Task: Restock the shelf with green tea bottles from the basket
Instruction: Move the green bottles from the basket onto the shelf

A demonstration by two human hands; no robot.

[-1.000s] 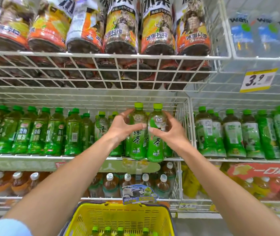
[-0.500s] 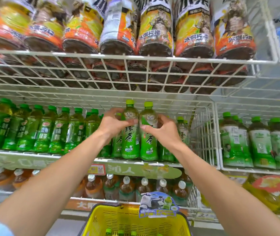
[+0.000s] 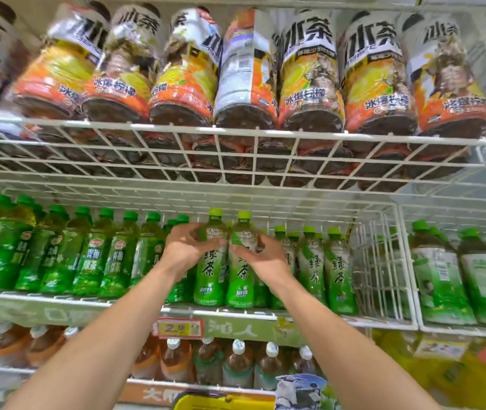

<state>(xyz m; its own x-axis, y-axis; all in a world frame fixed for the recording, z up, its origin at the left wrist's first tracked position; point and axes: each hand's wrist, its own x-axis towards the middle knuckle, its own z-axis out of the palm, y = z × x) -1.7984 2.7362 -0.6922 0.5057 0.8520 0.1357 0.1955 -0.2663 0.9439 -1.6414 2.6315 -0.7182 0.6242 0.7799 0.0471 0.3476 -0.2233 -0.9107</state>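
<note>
- A single head-worn view, facing the wire shelf almost square-on.
- It tilts upward (the bases of the iced tea bottles fill the top of the frame).
- Close range: both forearms run in from the lower corners, and the left hand and right hand meet at frame centre, each gripping one of two green tea bottles.
- Only the rim of the yellow basket shows, at the bottom edge.
- The wide-angle lens bows the shelf lines near the edges.
</note>
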